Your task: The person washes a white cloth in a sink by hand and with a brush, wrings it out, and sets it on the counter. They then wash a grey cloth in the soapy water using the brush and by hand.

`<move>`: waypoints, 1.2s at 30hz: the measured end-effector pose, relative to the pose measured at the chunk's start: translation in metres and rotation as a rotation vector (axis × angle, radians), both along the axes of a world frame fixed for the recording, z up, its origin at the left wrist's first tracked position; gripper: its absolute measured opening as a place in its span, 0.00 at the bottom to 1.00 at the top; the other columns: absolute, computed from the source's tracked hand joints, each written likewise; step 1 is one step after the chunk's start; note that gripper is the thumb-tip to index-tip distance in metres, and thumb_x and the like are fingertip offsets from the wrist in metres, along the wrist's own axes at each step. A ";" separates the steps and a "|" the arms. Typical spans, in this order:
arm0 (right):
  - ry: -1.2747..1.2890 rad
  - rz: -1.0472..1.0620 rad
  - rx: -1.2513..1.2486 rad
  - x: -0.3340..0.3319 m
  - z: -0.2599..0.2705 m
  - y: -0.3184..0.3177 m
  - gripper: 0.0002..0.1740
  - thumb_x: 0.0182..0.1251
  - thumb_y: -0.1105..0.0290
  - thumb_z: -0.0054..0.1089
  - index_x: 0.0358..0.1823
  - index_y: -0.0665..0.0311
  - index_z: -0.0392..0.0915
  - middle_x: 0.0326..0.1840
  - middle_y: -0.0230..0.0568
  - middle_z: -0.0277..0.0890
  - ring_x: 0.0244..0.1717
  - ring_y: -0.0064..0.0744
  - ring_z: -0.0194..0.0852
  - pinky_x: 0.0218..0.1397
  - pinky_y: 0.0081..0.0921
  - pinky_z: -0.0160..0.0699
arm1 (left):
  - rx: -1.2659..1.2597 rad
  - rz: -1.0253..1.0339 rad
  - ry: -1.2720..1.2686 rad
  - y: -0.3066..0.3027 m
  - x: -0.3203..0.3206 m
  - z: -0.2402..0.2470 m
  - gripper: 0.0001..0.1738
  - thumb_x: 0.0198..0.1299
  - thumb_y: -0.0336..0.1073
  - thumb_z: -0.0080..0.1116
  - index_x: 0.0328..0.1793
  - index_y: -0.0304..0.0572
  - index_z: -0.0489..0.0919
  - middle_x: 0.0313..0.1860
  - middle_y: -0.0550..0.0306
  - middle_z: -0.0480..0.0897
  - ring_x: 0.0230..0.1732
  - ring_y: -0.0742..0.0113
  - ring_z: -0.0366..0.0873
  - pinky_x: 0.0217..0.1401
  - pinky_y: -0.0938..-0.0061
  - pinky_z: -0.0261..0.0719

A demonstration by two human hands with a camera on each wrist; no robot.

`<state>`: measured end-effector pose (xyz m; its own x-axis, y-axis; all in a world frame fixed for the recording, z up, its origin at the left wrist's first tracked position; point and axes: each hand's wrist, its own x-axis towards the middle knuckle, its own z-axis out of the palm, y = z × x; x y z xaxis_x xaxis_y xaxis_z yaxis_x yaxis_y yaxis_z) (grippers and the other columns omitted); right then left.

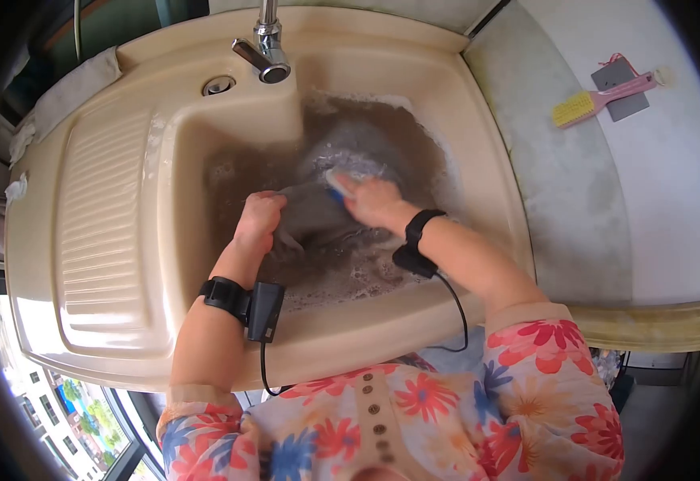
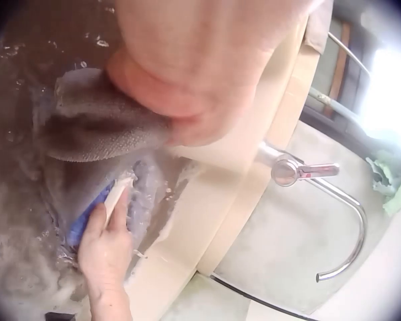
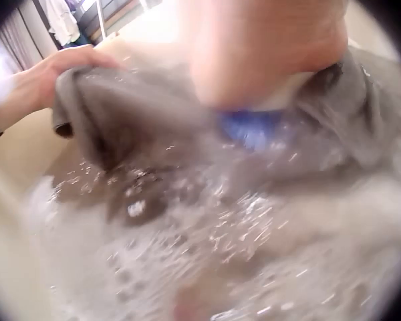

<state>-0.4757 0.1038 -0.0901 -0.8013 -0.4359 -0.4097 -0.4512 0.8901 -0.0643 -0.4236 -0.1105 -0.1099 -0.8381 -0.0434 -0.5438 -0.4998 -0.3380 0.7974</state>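
Note:
A soaked grey cloth (image 1: 308, 210) lies partly under murky, sudsy water in the beige sink basin. My left hand (image 1: 260, 216) grips its near left edge and holds that part up out of the water, as the left wrist view shows with the raised cloth (image 2: 97, 120). My right hand (image 1: 376, 202) grips a scrubbing brush with a white back (image 2: 113, 204) and blue bristles (image 3: 254, 127). Its bristles press down on the cloth. Foam and ripples spread around the brush, and the far part of the cloth is blurred below the surface.
A chrome faucet (image 1: 270, 60) rises at the sink's back edge, beside a small drain fitting (image 1: 218, 85). The ribbed drainboard (image 1: 109, 240) is on the left. On the right counter lies a pink-handled brush with yellow bristles (image 1: 576, 109) over a grey square piece (image 1: 629, 106).

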 end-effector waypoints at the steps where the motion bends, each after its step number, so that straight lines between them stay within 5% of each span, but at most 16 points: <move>1: 0.018 -0.068 0.047 -0.010 0.007 0.009 0.29 0.63 0.60 0.40 0.67 0.45 0.54 0.50 0.57 0.71 0.47 0.52 0.74 0.49 0.41 0.74 | -0.036 -0.003 -0.025 -0.001 -0.001 0.003 0.11 0.51 0.28 0.51 0.38 0.27 0.76 0.30 0.51 0.77 0.32 0.62 0.73 0.34 0.69 0.71; 4: 0.083 -0.304 0.162 -0.044 0.010 0.046 0.26 0.64 0.61 0.37 0.65 0.52 0.59 0.53 0.63 0.67 0.53 0.51 0.69 0.55 0.39 0.69 | -0.017 0.008 -0.022 -0.005 -0.003 0.001 0.15 0.52 0.29 0.50 0.44 0.25 0.75 0.35 0.47 0.79 0.36 0.59 0.76 0.38 0.70 0.73; 8: 0.114 -0.450 -0.146 -0.027 0.045 0.015 0.28 0.65 0.53 0.41 0.67 0.47 0.56 0.45 0.60 0.71 0.46 0.55 0.73 0.49 0.42 0.72 | 0.025 -0.047 -0.060 -0.002 -0.008 -0.017 0.18 0.53 0.30 0.51 0.48 0.23 0.73 0.39 0.44 0.79 0.40 0.57 0.77 0.42 0.69 0.74; 10: 0.024 -0.392 -0.317 0.007 0.034 -0.023 0.28 0.64 0.52 0.42 0.67 0.44 0.57 0.44 0.62 0.70 0.42 0.57 0.73 0.48 0.42 0.73 | -0.018 0.071 -0.071 -0.003 -0.010 -0.047 0.17 0.54 0.30 0.51 0.47 0.22 0.73 0.38 0.45 0.79 0.39 0.59 0.77 0.41 0.69 0.74; 15: 0.046 0.132 -0.007 0.020 -0.015 -0.020 0.28 0.62 0.60 0.42 0.66 0.47 0.57 0.49 0.66 0.64 0.41 0.55 0.75 0.45 0.41 0.75 | -0.092 -0.065 -0.029 -0.014 -0.006 -0.005 0.18 0.53 0.32 0.52 0.47 0.22 0.73 0.37 0.47 0.79 0.38 0.60 0.77 0.40 0.69 0.74; 18: 0.029 -0.152 0.047 -0.015 0.006 0.016 0.26 0.63 0.60 0.43 0.64 0.48 0.60 0.51 0.62 0.64 0.45 0.54 0.74 0.47 0.38 0.74 | -0.081 -0.073 -0.002 -0.023 -0.005 0.001 0.19 0.52 0.32 0.53 0.47 0.24 0.73 0.37 0.48 0.79 0.39 0.61 0.76 0.41 0.70 0.74; 20: 0.063 -0.232 0.000 -0.039 0.005 0.033 0.29 0.61 0.57 0.47 0.65 0.50 0.59 0.53 0.66 0.63 0.47 0.57 0.73 0.50 0.39 0.73 | -0.503 -0.098 0.039 -0.025 -0.012 -0.022 0.18 0.52 0.33 0.54 0.49 0.29 0.74 0.39 0.48 0.80 0.40 0.57 0.77 0.44 0.67 0.74; 21: 0.055 -0.367 -0.156 -0.051 0.005 0.042 0.33 0.58 0.56 0.51 0.65 0.57 0.58 0.56 0.66 0.62 0.49 0.55 0.72 0.51 0.39 0.72 | -0.498 -0.105 0.041 -0.022 -0.011 -0.019 0.18 0.52 0.33 0.54 0.49 0.29 0.74 0.39 0.48 0.80 0.40 0.57 0.77 0.44 0.67 0.74; 22: 0.046 -0.495 -0.319 -0.061 0.005 0.050 0.37 0.56 0.56 0.55 0.65 0.63 0.57 0.58 0.66 0.61 0.50 0.53 0.72 0.52 0.39 0.72 | -0.833 -0.155 0.114 -0.022 -0.008 -0.009 0.19 0.52 0.35 0.56 0.49 0.33 0.74 0.40 0.48 0.80 0.42 0.54 0.77 0.46 0.66 0.74; 23: -0.008 -0.654 -0.560 -0.069 0.004 0.057 0.40 0.53 0.57 0.60 0.64 0.70 0.56 0.57 0.63 0.64 0.51 0.49 0.72 0.51 0.38 0.72 | -1.170 -0.200 0.185 -0.024 -0.004 0.000 0.20 0.51 0.37 0.58 0.50 0.37 0.75 0.41 0.48 0.80 0.44 0.52 0.76 0.47 0.64 0.74; 25: -0.195 -0.942 -1.006 -0.074 0.009 0.071 0.42 0.48 0.59 0.68 0.58 0.82 0.60 0.47 0.50 0.74 0.47 0.34 0.74 0.44 0.29 0.75 | -1.376 -0.237 0.222 -0.018 0.002 0.011 0.20 0.50 0.39 0.60 0.50 0.40 0.75 0.43 0.48 0.79 0.46 0.50 0.75 0.48 0.64 0.74; 26: -0.196 -0.942 -1.006 -0.075 0.016 0.078 0.42 0.48 0.59 0.68 0.58 0.82 0.60 0.47 0.50 0.74 0.47 0.34 0.74 0.44 0.29 0.75 | -1.576 -0.277 0.266 -0.012 0.003 0.015 0.21 0.48 0.41 0.62 0.49 0.43 0.76 0.44 0.48 0.78 0.47 0.49 0.74 0.49 0.64 0.74; 28: -0.582 -0.890 -1.190 -0.075 0.024 0.086 0.28 0.53 0.60 0.65 0.49 0.73 0.72 0.37 0.39 0.78 0.38 0.27 0.77 0.40 0.23 0.77 | -1.284 -0.536 0.247 0.000 0.003 0.019 0.23 0.46 0.43 0.65 0.49 0.45 0.76 0.49 0.51 0.76 0.54 0.52 0.70 0.54 0.60 0.71; 29: -0.583 -0.856 -1.227 -0.075 0.014 0.089 0.29 0.51 0.58 0.66 0.47 0.75 0.72 0.39 0.42 0.77 0.34 0.28 0.77 0.37 0.24 0.76 | -1.143 -0.729 0.213 0.008 0.006 0.020 0.24 0.46 0.44 0.65 0.50 0.46 0.76 0.51 0.51 0.74 0.57 0.53 0.68 0.55 0.59 0.70; 33: -0.645 -1.019 -1.216 -0.056 -0.003 0.080 0.25 0.54 0.58 0.64 0.45 0.71 0.73 0.35 0.37 0.77 0.30 0.25 0.76 0.33 0.26 0.77 | -1.213 -0.685 0.541 0.018 0.030 -0.008 0.24 0.45 0.47 0.63 0.48 0.44 0.80 0.39 0.46 0.80 0.47 0.52 0.76 0.52 0.65 0.72; 36: -0.851 -0.929 -1.488 -0.057 -0.005 0.093 0.22 0.56 0.56 0.62 0.46 0.63 0.73 0.33 0.34 0.76 0.31 0.26 0.76 0.31 0.31 0.78 | -1.031 -0.965 0.259 0.009 0.015 -0.009 0.24 0.48 0.45 0.60 0.51 0.43 0.78 0.42 0.48 0.80 0.49 0.52 0.75 0.52 0.68 0.73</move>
